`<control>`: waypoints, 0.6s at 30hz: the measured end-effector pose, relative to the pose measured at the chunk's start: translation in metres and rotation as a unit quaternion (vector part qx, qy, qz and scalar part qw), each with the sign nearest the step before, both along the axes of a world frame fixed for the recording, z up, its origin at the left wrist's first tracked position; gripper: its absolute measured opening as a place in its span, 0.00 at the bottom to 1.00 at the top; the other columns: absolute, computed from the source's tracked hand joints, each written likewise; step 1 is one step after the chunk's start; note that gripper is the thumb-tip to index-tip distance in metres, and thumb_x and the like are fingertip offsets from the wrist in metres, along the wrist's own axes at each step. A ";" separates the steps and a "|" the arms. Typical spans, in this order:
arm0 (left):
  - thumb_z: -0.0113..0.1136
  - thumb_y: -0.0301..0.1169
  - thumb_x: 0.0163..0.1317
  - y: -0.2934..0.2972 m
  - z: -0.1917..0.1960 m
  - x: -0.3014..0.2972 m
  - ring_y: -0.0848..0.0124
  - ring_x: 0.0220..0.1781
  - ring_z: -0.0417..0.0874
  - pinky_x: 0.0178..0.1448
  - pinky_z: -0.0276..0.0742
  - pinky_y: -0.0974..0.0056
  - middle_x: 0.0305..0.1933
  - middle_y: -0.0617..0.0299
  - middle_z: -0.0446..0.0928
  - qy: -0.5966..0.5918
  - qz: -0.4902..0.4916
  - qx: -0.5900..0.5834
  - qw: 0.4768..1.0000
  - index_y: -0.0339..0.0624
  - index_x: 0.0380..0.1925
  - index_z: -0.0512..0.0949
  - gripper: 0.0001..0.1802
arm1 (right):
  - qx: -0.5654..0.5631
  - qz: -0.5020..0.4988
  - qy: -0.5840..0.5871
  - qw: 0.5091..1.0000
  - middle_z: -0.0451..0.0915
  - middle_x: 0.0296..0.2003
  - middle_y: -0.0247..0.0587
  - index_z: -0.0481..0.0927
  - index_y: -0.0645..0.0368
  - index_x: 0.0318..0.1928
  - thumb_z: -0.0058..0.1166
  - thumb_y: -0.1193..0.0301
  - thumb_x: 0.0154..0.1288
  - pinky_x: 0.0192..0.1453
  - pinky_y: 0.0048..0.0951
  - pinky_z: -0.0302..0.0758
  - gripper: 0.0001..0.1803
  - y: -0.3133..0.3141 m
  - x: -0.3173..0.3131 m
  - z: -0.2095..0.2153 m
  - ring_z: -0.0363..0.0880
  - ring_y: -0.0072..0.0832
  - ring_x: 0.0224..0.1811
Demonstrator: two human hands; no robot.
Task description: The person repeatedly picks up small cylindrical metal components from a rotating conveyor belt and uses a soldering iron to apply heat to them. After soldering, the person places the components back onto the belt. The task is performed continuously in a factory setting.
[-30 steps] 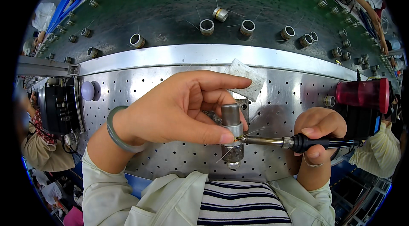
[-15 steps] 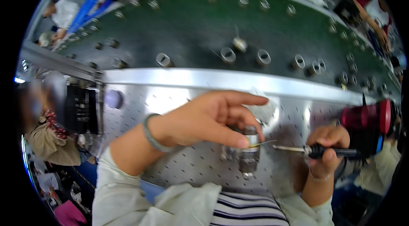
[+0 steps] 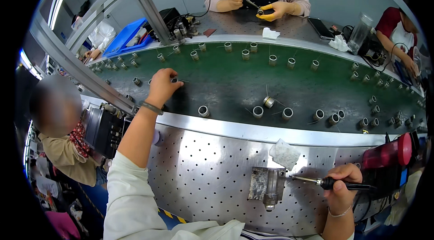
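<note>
My left hand [image 3: 163, 87] is stretched out over the green conveyor belt [image 3: 217, 86]. Thumb and fingers pinch a small metal cylinder [image 3: 175, 80], mostly hidden, with a thin wire sticking out. On the right, my right hand [image 3: 344, 185] grips a soldering iron [image 3: 329, 183] by its black handle, the tip pointing left. That tip is close to a metal fixture [image 3: 272, 185] with a rounded bar, lying on the perforated metal worktop [image 3: 203, 172]. A crumpled whitish pad [image 3: 285, 154] lies just behind the fixture.
Several small metal cylinders [image 3: 287, 113], some with wires, stand along the belt. A red container [image 3: 389, 152] and black unit stand at the right. Across the belt, a person with yellow finger covers [image 3: 271, 11] works. A metal post [image 3: 90, 63] rises at left; another person sits beyond.
My left hand has moved from the fixture out to the belt at upper left. The wired piece at the fixture is gone from there. The view has tilted upward; the soldering iron stays beside the fixture.
</note>
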State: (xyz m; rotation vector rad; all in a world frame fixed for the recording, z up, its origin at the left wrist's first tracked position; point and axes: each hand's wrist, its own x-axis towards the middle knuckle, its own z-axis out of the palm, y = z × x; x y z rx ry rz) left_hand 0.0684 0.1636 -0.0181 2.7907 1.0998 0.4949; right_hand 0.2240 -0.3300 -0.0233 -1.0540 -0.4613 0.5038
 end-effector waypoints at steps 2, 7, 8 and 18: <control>0.71 0.32 0.41 -0.041 0.012 0.028 0.56 0.44 0.76 0.48 0.72 0.58 0.39 0.55 0.76 -0.058 -0.106 0.086 0.989 0.40 0.35 0.80 0.18 | -0.018 -0.017 -0.008 1.000 0.77 0.21 0.44 0.74 0.67 0.29 0.66 0.68 0.52 0.17 0.16 0.70 0.16 -0.005 0.004 -0.001 0.75 0.22 0.14; 0.73 0.38 0.43 -0.159 0.015 0.070 0.59 0.47 0.73 0.47 0.71 0.61 0.43 0.57 0.74 -0.072 -0.292 -0.045 0.953 0.42 0.37 0.79 0.21 | -0.021 -0.015 -0.009 1.000 0.77 0.22 0.44 0.74 0.67 0.29 0.65 0.69 0.53 0.19 0.16 0.71 0.15 -0.002 0.005 -0.002 0.76 0.22 0.16; 0.73 0.38 0.42 -0.175 0.009 0.076 0.58 0.45 0.72 0.48 0.70 0.60 0.42 0.56 0.73 -0.085 -0.299 -0.041 0.949 0.42 0.35 0.79 0.21 | -0.022 -0.011 -0.006 1.000 0.78 0.22 0.44 0.74 0.67 0.29 0.65 0.69 0.53 0.19 0.16 0.71 0.15 -0.002 0.005 -0.002 0.76 0.22 0.16; 0.71 0.28 0.48 -0.209 0.029 0.072 0.81 0.28 0.71 0.32 0.66 0.74 0.26 0.68 0.73 -0.025 -0.231 -0.438 0.869 0.39 0.25 0.76 0.11 | 0.003 -0.011 -0.014 1.000 0.77 0.21 0.43 0.74 0.67 0.30 0.66 0.68 0.53 0.20 0.15 0.71 0.16 -0.007 0.006 0.002 0.75 0.20 0.15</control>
